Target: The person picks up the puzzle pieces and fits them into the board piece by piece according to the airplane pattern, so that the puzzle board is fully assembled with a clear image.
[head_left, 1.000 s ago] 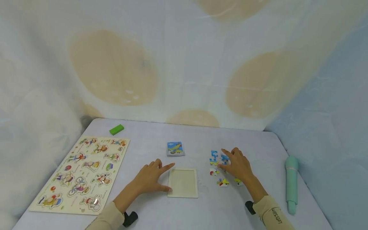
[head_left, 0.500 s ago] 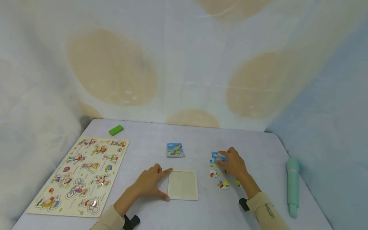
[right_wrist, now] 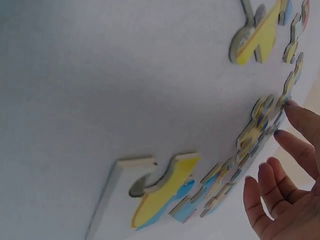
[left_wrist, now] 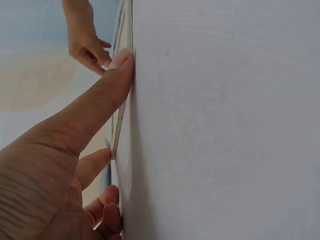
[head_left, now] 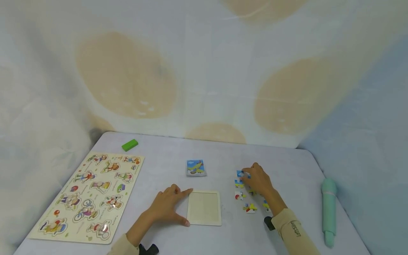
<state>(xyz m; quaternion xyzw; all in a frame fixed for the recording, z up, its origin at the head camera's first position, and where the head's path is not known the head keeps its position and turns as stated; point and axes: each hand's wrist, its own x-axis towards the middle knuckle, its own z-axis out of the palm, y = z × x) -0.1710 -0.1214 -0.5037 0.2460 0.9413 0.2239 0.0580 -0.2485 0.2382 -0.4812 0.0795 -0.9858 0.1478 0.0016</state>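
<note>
My left hand (head_left: 165,205) lies at the left edge of a shallow wooden puzzle tray (head_left: 220,209). Its thumb and index finger are spread straight and touch the tray's near and far left corners, as the left wrist view also shows. To the right, several loose jigsaw pieces (head_left: 250,208) lie on the table, printed blue, yellow, red and white. My right hand (head_left: 259,180) pinches one blue piece (head_left: 247,174) among the far ones, its thumb and index fingertips at the edges. Other pieces (right_wrist: 170,185) lie nearer in the right wrist view.
A small airplane picture packet (head_left: 196,167) lies beyond the tray. On the left is a large wooden board (head_left: 105,198) with printed figures, and behind it a green block (head_left: 129,145). A mint-green cylindrical tool (head_left: 329,212) lies near the right table edge.
My right thumb and index finger, spread over the pieces a second ago, have come together at a blue piece. My left hand stays at the tray's left edge. The view has shifted slightly.
</note>
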